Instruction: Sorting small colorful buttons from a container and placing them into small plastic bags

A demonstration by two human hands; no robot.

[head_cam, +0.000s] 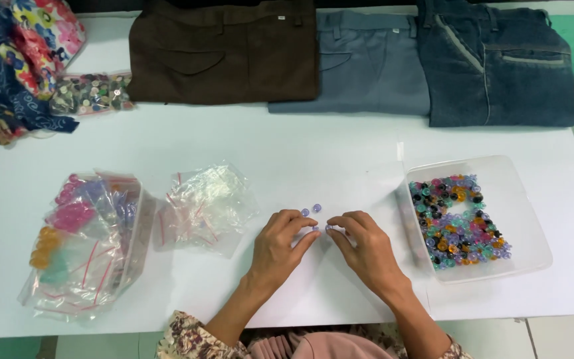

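Note:
My left hand [280, 249] and my right hand [365, 249] rest close together on the white table [300, 146], fingertips almost meeting. Between and just above the fingertips lie a few small purple buttons [312, 209]. The fingers of both hands pinch at tiny purple buttons near the table surface; how firmly each is held is hard to tell. To the right stands a clear plastic tray [519, 199] with several mixed-colour buttons [456, 219] heaped in its left half.
A pile of empty small zip bags [207, 206] lies left of my hands. Further left are bags of sorted coloured buttons [84, 239]. Brown, grey-blue and denim trousers [367, 63] lie along the far edge, with a button bag [91, 93] and patterned cloth [14, 60] at far left.

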